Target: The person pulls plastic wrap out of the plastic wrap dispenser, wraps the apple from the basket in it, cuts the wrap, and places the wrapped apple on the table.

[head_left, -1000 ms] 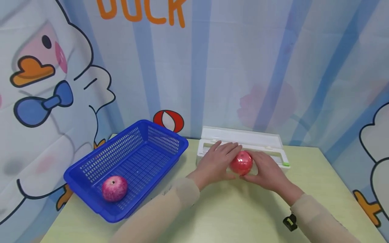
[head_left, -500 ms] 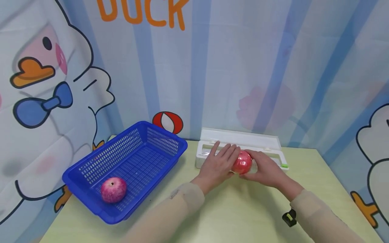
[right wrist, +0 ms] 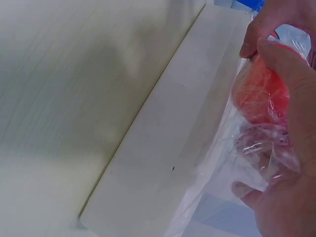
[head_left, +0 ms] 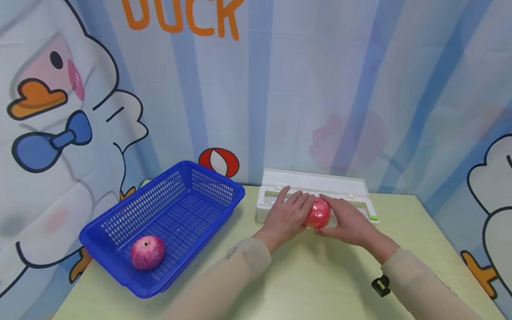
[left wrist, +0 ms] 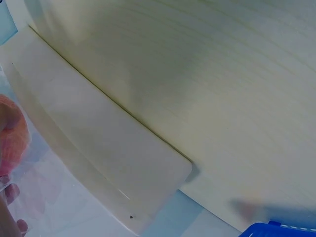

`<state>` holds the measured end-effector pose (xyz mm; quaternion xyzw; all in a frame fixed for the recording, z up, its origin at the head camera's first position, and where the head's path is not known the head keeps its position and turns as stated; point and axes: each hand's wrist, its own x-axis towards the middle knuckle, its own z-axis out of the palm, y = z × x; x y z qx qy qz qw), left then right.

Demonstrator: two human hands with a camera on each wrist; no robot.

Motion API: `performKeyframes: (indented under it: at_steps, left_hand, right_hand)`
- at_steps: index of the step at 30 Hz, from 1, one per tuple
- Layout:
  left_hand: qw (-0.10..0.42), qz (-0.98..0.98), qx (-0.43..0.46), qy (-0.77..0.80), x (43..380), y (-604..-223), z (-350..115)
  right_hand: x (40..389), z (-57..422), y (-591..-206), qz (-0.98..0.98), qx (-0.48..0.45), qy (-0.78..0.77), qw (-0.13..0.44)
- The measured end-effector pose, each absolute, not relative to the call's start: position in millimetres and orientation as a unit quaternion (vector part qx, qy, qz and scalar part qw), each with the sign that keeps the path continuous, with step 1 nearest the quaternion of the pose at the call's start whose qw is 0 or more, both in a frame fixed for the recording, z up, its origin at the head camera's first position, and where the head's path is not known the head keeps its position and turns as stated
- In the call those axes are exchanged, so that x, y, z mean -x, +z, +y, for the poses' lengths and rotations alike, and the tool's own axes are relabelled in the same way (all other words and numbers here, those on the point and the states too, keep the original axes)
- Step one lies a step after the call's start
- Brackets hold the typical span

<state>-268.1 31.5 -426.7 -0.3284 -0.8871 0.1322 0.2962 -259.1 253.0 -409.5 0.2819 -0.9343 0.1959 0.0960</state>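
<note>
A red, apple-like fruit (head_left: 319, 214) is in clear plastic film (right wrist: 264, 148), which gathers in crumpled folds below it in the right wrist view. My right hand (head_left: 349, 223) grips the fruit from the right, with the thumb lying across its red skin (right wrist: 259, 96). From the left, my left hand (head_left: 286, 218) holds it too, the fingers lying over its side and hiding part of it. Just behind both hands is a long white cling film box (head_left: 262, 211) with its lid (head_left: 316, 181) raised. More clear film spreads along the box's edge in the right wrist view.
On the left of the pale table (head_left: 304, 284), a blue plastic basket (head_left: 192, 209) holds one pinkish-red fruit (head_left: 147, 252). A bright green piece (head_left: 373, 218) sits at the box's right end. A printed curtain (head_left: 292, 89) hangs behind the table.
My left hand has come in closer on the fruit, its thumb now hidden in the head view. The right hand keeps its hold; the fruit stays nearly in place.
</note>
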Motion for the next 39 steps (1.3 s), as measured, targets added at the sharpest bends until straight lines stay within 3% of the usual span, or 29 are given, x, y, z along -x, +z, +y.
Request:
performKeyframes:
  at_steps: [7,10,23,39]
  left_hand:
    - [0.295,-0.888,0.333,0.116,270.1,-427.4,31.9]
    - [0.289,-0.891,0.332,0.111,271.2,-426.6,31.3]
    - [0.272,-0.894,0.336,0.121,273.8,-413.9,29.6]
    - [0.235,-0.907,0.337,0.089,289.9,-365.1,35.2]
  right_hand:
    - [246.9,248.9,-415.6,-0.908,-0.324,0.016,0.265]
    - [249.8,248.8,-422.1,-0.893,-0.334,-0.009,0.302]
    - [266.0,257.7,-427.5,-0.892,-0.334,0.040,0.301]
    - [278.8,260.5,-382.6,-0.904,-0.318,0.044,0.281]
